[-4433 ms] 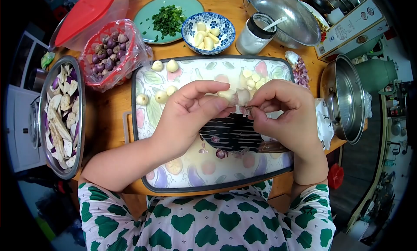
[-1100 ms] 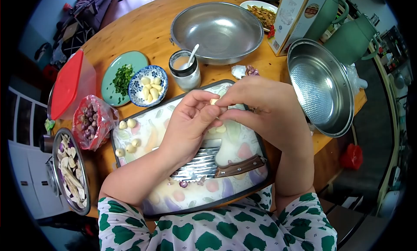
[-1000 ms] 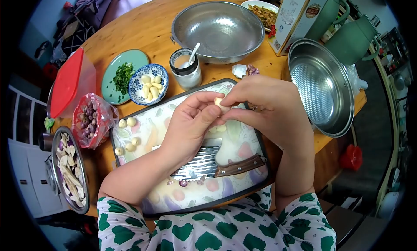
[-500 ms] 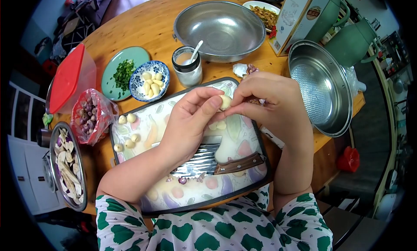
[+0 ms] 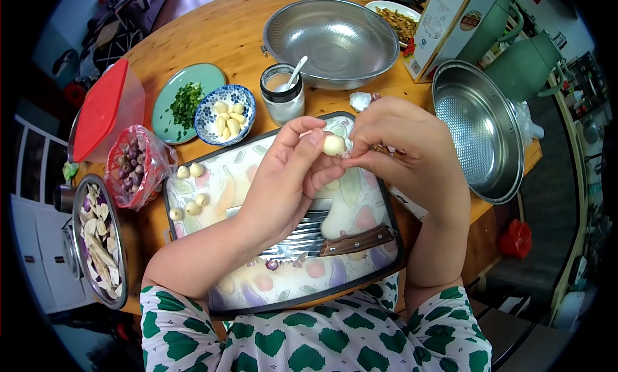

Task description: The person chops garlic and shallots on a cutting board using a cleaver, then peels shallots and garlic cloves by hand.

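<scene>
Above the cutting board (image 5: 367, 208), my left hand (image 5: 290, 162) pinches a pale, peeled-looking garlic clove (image 5: 334, 145) between thumb and fingers. My right hand (image 5: 402, 137) is closed at the clove's right side, its fingertips on a thin whitish bit of skin; more papery skin shows beneath that hand. A cleaver (image 5: 358, 241) with a brown wooden handle lies flat on the board, its blade partly behind my left wrist. Several small round pale cloves (image 5: 193, 208) rest on the board's left side. Purplish scraps (image 5: 272, 265) lie below the blade.
Behind the board stand a blue-patterned bowl (image 5: 205, 124) of peeled cloves, a green plate (image 5: 164, 108) with chopped greens, and a jar (image 5: 283, 108) with a spoon. A large colander (image 5: 335, 82), a steel basin (image 5: 515, 153), a bag of shallots (image 5: 132, 166) and an eggplant tray (image 5: 121, 269) surround it.
The clove has turned in my left fingers and more of its round side shows. My right hand has shifted slightly up, its fingertips now on whitish skin. The view has moved a little.
</scene>
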Demonstrator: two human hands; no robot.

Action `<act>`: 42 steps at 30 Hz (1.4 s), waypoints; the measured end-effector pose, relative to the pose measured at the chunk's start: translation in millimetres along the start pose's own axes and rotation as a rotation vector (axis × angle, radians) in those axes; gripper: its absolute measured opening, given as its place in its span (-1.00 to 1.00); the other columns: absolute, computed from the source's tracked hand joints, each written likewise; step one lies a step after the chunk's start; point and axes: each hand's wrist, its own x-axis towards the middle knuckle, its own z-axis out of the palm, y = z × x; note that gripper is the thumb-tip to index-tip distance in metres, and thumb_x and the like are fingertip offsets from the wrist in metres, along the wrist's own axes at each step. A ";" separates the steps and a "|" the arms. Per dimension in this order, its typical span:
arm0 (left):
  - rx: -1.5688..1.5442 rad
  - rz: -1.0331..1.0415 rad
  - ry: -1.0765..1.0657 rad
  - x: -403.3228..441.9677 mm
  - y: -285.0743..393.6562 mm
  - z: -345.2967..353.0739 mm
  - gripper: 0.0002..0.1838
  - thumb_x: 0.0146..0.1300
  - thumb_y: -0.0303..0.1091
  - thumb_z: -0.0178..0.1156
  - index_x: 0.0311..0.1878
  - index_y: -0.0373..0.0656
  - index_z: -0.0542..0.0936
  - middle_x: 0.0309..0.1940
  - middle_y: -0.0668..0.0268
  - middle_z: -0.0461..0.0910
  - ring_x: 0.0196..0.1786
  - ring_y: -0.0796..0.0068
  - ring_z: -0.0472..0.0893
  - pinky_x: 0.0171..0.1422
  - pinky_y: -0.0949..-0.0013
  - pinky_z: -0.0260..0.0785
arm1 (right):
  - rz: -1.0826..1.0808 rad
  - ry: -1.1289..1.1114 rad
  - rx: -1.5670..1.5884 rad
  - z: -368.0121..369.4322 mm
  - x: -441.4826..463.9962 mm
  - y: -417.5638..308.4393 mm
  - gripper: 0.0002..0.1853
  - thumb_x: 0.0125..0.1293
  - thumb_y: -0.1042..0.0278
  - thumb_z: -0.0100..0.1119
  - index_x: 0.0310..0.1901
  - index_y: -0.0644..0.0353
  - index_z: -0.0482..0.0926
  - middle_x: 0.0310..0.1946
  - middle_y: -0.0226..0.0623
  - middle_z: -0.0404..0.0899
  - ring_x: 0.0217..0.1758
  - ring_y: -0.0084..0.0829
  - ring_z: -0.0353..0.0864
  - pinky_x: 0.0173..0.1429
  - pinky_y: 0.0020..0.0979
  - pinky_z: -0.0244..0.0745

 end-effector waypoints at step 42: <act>0.267 0.186 0.110 0.4 -17.9 -5.6 -0.79 0.42 -0.61 0.30 0.06 -0.25 0.55 0.02 0.20 0.70 0.11 0.52 0.70 0.27 0.45 0.55 | 0.159 0.164 -0.038 22.5 -4.7 -6.5 -0.86 0.05 0.59 0.45 -0.34 0.29 0.67 -0.41 -0.27 0.69 -0.36 -0.40 0.70 -0.26 -0.44 0.60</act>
